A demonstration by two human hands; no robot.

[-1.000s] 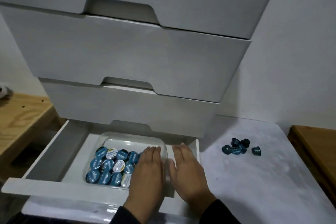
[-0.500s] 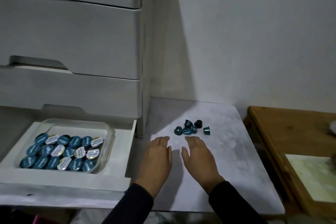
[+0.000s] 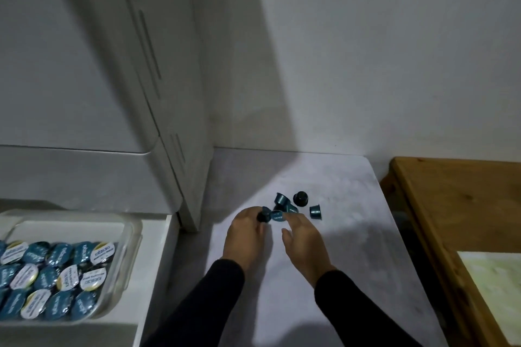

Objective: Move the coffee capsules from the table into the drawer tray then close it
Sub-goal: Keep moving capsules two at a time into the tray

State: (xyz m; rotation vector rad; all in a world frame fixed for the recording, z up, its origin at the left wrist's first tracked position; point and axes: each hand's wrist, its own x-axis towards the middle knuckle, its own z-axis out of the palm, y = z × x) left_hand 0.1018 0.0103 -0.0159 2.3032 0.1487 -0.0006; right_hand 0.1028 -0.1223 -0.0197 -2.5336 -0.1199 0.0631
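Several teal coffee capsules [image 3: 298, 205] lie in a small cluster on the pale grey table [image 3: 352, 234]. My left hand [image 3: 246, 234] has its fingertips closed around the dark capsule [image 3: 263, 216] at the cluster's left edge. My right hand [image 3: 304, 245] reaches the cluster's near side, fingers spread, fingertips by a capsule [image 3: 277, 215] lying label-up. At the lower left the white drawer [image 3: 158, 256] stands pulled out, holding a clear plastic tray [image 3: 132, 236] filled with several capsules [image 3: 53, 273].
The white drawer cabinet [image 3: 112, 93] rises at the left, its side next to the table. A white wall stands behind. A wooden table [image 3: 451, 205] with a pale sheet [image 3: 496, 284] on it adjoins at the right.
Both hands left the drawer tray and moved right to the loose capsules. The left hand's fingers have closed on one capsule. The view has swung right and down.
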